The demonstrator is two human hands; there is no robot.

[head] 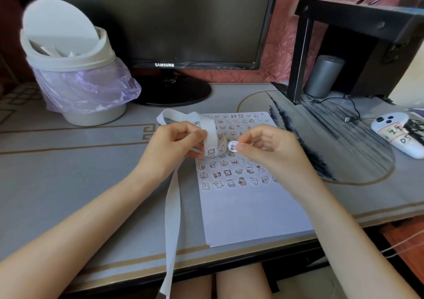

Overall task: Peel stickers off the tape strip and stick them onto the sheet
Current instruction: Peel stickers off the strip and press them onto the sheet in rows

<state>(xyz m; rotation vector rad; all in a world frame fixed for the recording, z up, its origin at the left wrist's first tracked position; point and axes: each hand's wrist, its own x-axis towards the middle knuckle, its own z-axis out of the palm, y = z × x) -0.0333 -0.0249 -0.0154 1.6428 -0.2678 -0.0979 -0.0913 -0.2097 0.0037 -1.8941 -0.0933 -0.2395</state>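
Clutter rings both hands on the grey desk mat (68, 161). Beyond the left hand (174, 147) stands one lidded waste bin (71, 69) lined with a purple bag. Straight beyond both hands is one dark monitor (183, 23) on a round base. Beyond the right hand (263, 148) a black stand (344, 42) shelters one grey cylinder (324, 76). Further out to that hand's right lie one thin black cable (351, 113) and one white controller (397, 138). All of these sit well apart from the hands.

The left hand's fingers curl round the single white tape strip (173, 207). It loops up over the knuckles, then trails down past the left wrist and hangs over the desk's near edge. One printed sticker shows on the strip at the left fingertips. The right hand pinches one round sticker (232, 145) between thumb and forefinger, with the other fingers curled in. It is held just beside the strip's loop and above the sheet (247, 211).

The one sheet lies flat under and between the two hands, and its near edge is just short of the desk's edge. Small stickers in rows cover its far part, some hidden by the hands, too many to count surely. From the last row back toward the person, between the two forearms, the paper is plain white.
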